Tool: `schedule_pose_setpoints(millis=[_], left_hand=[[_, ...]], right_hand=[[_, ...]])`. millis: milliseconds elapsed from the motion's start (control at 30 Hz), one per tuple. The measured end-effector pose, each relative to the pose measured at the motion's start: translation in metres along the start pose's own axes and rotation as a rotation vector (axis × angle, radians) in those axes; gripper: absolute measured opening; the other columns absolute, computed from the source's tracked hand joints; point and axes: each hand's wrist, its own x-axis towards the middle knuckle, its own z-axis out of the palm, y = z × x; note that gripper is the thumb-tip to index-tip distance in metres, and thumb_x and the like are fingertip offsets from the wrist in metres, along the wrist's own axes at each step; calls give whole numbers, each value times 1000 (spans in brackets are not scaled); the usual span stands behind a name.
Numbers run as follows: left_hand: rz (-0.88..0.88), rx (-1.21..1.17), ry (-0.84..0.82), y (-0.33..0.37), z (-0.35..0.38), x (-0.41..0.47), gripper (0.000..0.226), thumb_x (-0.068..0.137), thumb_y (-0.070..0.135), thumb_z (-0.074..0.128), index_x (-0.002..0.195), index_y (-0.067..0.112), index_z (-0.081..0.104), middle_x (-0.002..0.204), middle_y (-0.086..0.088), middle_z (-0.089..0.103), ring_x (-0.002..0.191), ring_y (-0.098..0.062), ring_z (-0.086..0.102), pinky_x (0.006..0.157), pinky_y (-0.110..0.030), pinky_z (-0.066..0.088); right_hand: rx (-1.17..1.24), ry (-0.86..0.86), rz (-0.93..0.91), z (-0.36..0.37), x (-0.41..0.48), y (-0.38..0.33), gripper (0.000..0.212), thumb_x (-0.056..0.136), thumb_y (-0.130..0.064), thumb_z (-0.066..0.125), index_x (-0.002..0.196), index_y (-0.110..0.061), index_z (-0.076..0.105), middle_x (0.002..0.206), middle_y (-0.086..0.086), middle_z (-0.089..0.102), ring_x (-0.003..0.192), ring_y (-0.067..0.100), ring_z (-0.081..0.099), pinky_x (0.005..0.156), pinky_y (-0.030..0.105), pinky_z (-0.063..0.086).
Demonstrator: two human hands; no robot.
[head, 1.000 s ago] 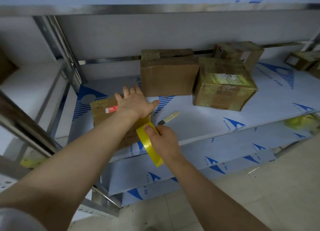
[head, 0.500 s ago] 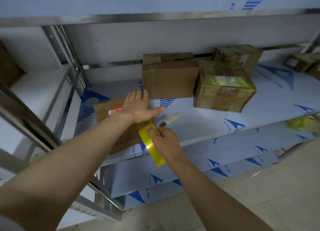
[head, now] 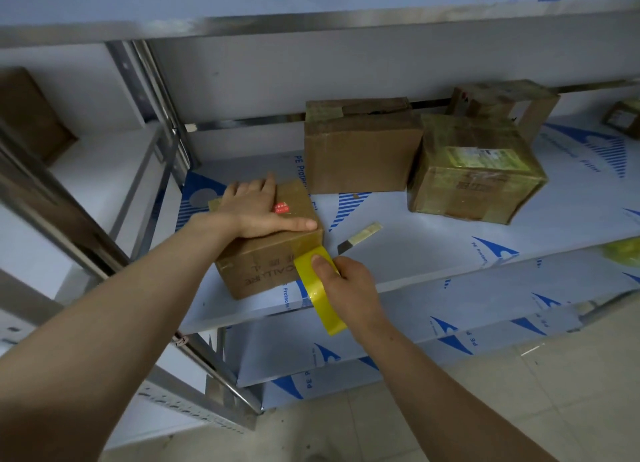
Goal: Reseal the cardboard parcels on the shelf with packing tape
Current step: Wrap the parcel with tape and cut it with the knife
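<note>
1. Taping is under way on the box (head: 263, 267), which is set at the front edge of the shelf (head: 433, 253), left of the other parcels.
2. The box is pinned by the left hand (head: 258, 212), laid flat on its top with the fingers spread and the thumb stretched along the near edge. This is likely so the box is not dragged when tape is pulled.
3. The roll (head: 327, 309) is gripped by the right hand (head: 351, 288), with the thumb pressed on the outer face. It is held at the box's near right corner.
4. A strip appears to be run from the roll onto that corner, so tension is probably wanted for a wrap down the side.
5. A knife (head: 360, 238) is laid just right of the box, within reach for the cut.
6. A plain parcel (head: 360, 156) and a taped parcel (head: 474, 177) are stood behind, untouched.
</note>
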Motion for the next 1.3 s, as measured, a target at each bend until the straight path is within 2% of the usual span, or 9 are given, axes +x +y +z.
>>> schedule_pose_setpoints(millis=[100, 367, 467, 600, 733, 833, 900, 1067, 1300], left_hand=[[10, -26, -77, 4, -9, -1, 125, 55, 85, 37, 153, 14, 5, 158, -11, 15, 145, -31, 12, 117, -47, 3], [67, -98, -100, 4, -3, 4, 90, 84, 71, 40, 151, 34, -8, 160, -7, -13, 146, -24, -14, 116, -45, -10], [92, -50, -116, 4, 2, -1, 110, 64, 87, 40, 148, 41, -14, 158, -4, -19, 145, -23, -19, 116, -48, -13], [74, -15, -49, 10, -3, -4, 117, 60, 84, 52, 151, 36, -4, 159, -6, 8, 145, -30, 8, 114, -47, 8], [76, -263, -115, 4, -18, -2, 120, 47, 85, 65, 148, 34, 28, 139, -1, 48, 123, -23, 47, 102, -37, 36], [121, -484, -193, -1, -24, -6, 94, 31, 86, 65, 116, 46, 60, 133, 8, 55, 115, -14, 53, 97, -31, 38], [150, -545, -182, 0, -29, -9, 82, 29, 90, 63, 98, 47, 67, 125, 10, 61, 113, -12, 55, 100, -31, 38], [58, -317, 114, 6, -43, -1, 35, 93, 37, 57, 97, 5, 69, 105, -14, 67, 91, -24, 59, 77, -30, 44], [-33, -326, 203, -5, -25, 6, 25, 92, 40, 56, 83, 17, 58, 98, -9, 61, 91, -25, 57, 77, -29, 41]], right_hand=[[2, 3, 5, 1, 1, -1, 46, 95, -37, 53, 57, -18, 35, 58, -3, 38, 57, 13, 39, 60, 28, 33], [30, -5, 37, 0, -1, -5, 46, 95, -35, 53, 58, -18, 33, 57, -3, 34, 55, 10, 36, 54, 26, 31], [31, 8, 37, 0, -2, -6, 47, 95, -36, 54, 58, -18, 32, 57, -3, 33, 55, 11, 35, 54, 26, 29], [1, -65, 72, -7, -3, -15, 47, 94, -42, 54, 60, -15, 35, 60, 0, 36, 58, 11, 37, 55, 25, 31], [211, -185, 73, -31, -21, -32, 28, 85, -35, 69, 87, -7, 67, 89, 20, 67, 80, 23, 61, 76, 37, 52], [297, -347, -7, -51, -30, -55, 17, 76, -23, 73, 92, -16, 70, 91, 9, 72, 86, 24, 68, 78, 38, 55], [279, -339, -12, -51, -27, -70, 5, 85, -21, 68, 89, -20, 69, 88, 3, 72, 85, 20, 68, 77, 35, 55], [270, -114, 42, -33, 2, -104, 23, 88, -40, 63, 91, -18, 66, 108, 15, 69, 101, 31, 66, 94, 47, 51], [265, -37, 6, -12, 5, -112, 50, 88, -45, 62, 107, 1, 63, 90, 16, 67, 83, 26, 64, 90, 47, 52]])
